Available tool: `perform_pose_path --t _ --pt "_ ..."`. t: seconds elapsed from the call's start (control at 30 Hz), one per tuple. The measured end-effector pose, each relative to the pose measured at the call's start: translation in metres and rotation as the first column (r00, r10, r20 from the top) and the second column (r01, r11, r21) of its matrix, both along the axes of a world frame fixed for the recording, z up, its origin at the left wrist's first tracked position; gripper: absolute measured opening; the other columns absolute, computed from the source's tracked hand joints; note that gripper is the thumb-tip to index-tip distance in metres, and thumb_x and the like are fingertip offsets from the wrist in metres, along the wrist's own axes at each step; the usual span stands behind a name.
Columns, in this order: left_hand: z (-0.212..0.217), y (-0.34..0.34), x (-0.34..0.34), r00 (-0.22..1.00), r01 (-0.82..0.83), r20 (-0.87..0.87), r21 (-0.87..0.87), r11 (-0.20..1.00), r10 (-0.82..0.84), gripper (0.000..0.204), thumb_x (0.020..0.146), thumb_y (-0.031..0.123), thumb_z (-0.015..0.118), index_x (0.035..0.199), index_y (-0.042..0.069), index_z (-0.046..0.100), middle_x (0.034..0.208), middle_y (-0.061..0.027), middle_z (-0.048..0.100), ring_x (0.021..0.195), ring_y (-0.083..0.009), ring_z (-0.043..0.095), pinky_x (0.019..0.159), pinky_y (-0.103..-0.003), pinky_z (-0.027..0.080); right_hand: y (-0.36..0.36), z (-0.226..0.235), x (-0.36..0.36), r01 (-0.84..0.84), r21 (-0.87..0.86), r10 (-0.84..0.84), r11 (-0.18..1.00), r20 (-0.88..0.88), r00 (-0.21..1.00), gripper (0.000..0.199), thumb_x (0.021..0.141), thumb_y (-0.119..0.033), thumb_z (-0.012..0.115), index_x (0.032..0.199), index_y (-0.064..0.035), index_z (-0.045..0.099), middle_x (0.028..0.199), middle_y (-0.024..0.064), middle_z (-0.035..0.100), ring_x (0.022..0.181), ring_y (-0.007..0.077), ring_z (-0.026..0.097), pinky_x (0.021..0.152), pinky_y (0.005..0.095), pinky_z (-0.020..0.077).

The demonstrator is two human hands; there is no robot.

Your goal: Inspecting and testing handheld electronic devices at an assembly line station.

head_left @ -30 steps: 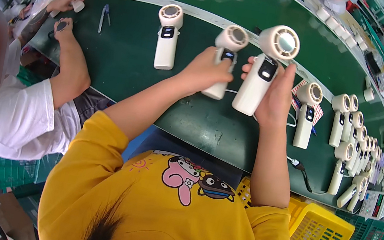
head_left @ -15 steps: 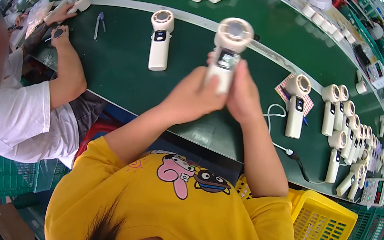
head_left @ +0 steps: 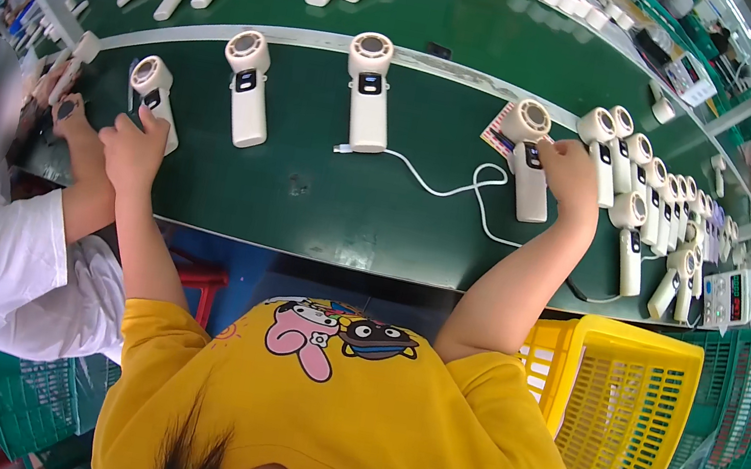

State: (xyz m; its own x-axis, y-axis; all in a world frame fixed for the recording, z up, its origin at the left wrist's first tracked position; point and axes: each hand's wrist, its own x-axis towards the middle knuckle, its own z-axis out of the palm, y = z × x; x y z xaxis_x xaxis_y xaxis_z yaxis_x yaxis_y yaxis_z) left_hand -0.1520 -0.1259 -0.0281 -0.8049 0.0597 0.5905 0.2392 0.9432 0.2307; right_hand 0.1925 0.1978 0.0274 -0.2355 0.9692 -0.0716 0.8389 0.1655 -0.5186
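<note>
Now working apart, no longer together | spreading left hand [head_left: 133,150] at left fan [head_left: 155,92] | touching right fan [head_left: 527,172] with right hand [head_left: 568,175], pinch unclear | leaving middle fan [head_left: 370,106] unheld

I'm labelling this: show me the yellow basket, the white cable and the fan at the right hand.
Yellow basket [head_left: 643,344], head view: rim
White cable [head_left: 434,193], head view: middle stretch
Fan [head_left: 531,192], head view: handle

Fan [head_left: 156,102] at L fingers [head_left: 151,125], another fan [head_left: 532,189] at R fingers [head_left: 556,155]; 2 fans [head_left: 246,96] btwn. Cable [head_left: 445,194] L of R fingers. Fan cluster [head_left: 656,173] R of R fingers, meter [head_left: 727,298] farther R, basket [head_left: 641,338] nearer body.
</note>
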Motion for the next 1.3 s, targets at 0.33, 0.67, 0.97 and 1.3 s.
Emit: perform_pose_path --t 0.33,0.67,0.97,1.3 --pt "0.011 0.091 0.047 0.884 0.273 0.369 0.095 0.957 -0.288 0.041 0.082 0.033 0.043 0.085 -0.006 0.057 0.083 -0.0234 0.058 0.073 -0.0382 0.055 0.069 -0.041 0.045 -0.001 -0.019 -0.005 -0.106 -0.164 0.062 0.981 -0.251 0.966 0.043 0.069 -0.021 0.064 0.101 0.0058 0.054 0.087 0.0152 0.059 0.072 0.0223 0.058 0.065 0.0293 0.0477" --pt "0.006 0.142 0.096 0.503 0.721 0.501 0.206 0.662 -0.704 0.034 0.080 0.026 0.046 0.086 -0.006 0.054 0.079 -0.0206 0.058 0.064 -0.0361 0.056 0.060 -0.039 0.046 -0.031 -0.011 -0.045 -0.411 -0.164 0.029 0.897 -0.906 0.423 0.052 0.073 -0.014 0.063 0.115 0.0066 0.039 0.084 0.0171 0.057 0.071 0.0232 0.059 0.064 0.0323 0.0503" --pt "0.054 0.150 0.155 0.150 0.829 0.349 0.466 0.310 -0.925 0.020 0.078 0.013 0.055 0.091 -0.001 0.052 0.079 -0.0120 0.057 0.067 -0.0228 0.055 0.057 -0.030 0.045 -0.063 -0.028 -0.079 -0.650 -0.138 -0.163 0.748 -0.986 0.021 0.039 0.085 -0.013 0.051 0.117 0.0054 0.039 0.093 0.0166 0.055 0.083 0.0231 0.057 0.074 0.0320 0.0485" --pt "0.034 0.148 0.135 -0.297 -0.108 -0.016 0.994 0.017 -0.955 0.037 0.074 -0.001 0.045 0.110 0.001 0.038 0.089 -0.0158 0.055 0.068 -0.0205 0.054 0.056 -0.028 0.045 -0.072 -0.042 -0.083 -0.804 -0.013 0.336 0.594 -0.905 0.262 0.034 0.091 -0.022 0.044 0.112 0.0036 0.048 0.093 0.0128 0.057 0.079 0.0188 0.055 0.072 0.0256 0.0450"
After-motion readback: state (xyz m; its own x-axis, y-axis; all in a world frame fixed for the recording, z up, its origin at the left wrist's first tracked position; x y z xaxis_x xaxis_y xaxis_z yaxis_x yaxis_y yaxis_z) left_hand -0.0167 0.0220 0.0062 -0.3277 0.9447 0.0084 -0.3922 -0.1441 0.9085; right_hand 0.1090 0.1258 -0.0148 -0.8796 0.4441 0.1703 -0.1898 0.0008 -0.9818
